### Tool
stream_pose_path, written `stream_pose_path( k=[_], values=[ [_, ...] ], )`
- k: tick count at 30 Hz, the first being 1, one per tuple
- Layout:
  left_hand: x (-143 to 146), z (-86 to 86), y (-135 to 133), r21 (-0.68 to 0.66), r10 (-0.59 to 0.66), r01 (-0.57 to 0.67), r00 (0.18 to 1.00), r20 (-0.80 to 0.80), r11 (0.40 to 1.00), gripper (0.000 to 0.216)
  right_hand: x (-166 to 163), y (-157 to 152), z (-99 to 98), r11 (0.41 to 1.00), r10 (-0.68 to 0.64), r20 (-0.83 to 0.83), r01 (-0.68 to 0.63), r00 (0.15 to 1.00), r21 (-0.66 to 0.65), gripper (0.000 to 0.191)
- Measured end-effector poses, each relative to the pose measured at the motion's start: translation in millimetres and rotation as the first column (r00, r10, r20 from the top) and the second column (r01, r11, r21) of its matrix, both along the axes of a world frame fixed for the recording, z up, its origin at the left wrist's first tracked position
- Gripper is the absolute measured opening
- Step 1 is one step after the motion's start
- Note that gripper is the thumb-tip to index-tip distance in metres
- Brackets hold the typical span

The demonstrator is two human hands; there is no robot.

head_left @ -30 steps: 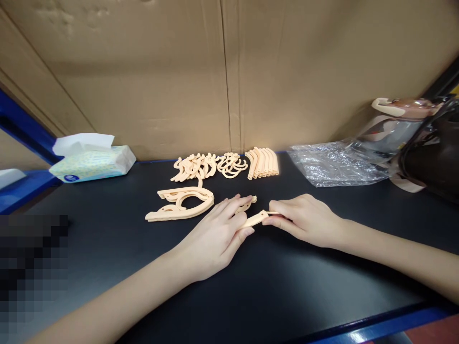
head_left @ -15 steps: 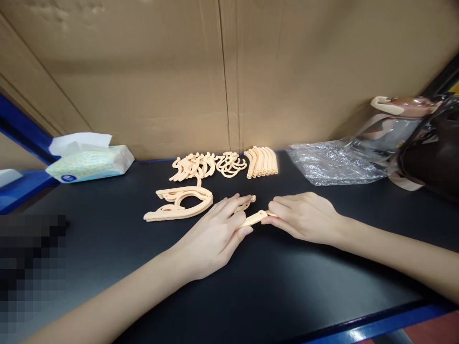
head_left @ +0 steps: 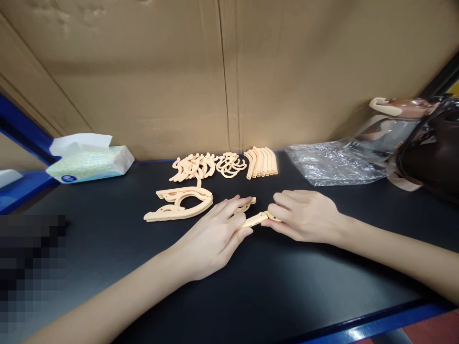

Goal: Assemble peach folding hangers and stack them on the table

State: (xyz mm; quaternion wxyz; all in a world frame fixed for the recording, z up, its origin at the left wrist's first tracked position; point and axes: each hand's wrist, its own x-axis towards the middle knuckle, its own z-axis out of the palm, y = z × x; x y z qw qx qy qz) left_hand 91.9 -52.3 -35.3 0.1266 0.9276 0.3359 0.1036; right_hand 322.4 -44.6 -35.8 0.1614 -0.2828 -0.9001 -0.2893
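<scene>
My left hand (head_left: 215, 234) lies on a peach plastic hanger part (head_left: 254, 219) on the black table top (head_left: 272, 286), thumb and fingers pinched on its left end. My right hand (head_left: 304, 215) grips the right end of the same part, fingers curled over it. The two hands nearly touch. Just left of them sits a small stack of assembled peach folding hangers (head_left: 181, 203). Farther back lie rows of loose parts: curved arms (head_left: 191, 167), hooks (head_left: 231, 165) and straight-ish bars (head_left: 261, 161).
A tissue pack (head_left: 89, 160) stands at the back left. Crumpled clear plastic bag (head_left: 333, 162) lies at the back right, beside a clear bottle (head_left: 394, 124) and a dark bag (head_left: 433, 153). Cardboard wall (head_left: 229, 71) closes the back. A blue edge (head_left: 376, 327) rims the table front.
My right hand has slid a little leftward along the part, closing the gap to my left hand. The left hand and the piles have stayed put.
</scene>
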Motion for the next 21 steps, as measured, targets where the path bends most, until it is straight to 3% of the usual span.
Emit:
stream_pose_path(
  k=[10,21],
  values=[
    [-0.2,-3.6,-0.4,0.041,0.0,-0.001,1.0,0.029,0.999,0.032,-0.8,0.9,-2.2,0.97,-0.019,-0.042,0.008,0.999,-0.241,0.041],
    [-0.3,-6.2,-0.1,0.059,-0.015,0.011,0.998,0.067,0.998,0.028,-2.7,-1.6,-2.5,0.96,-0.026,-0.058,0.008,0.998,-0.281,0.038]
  ],
)
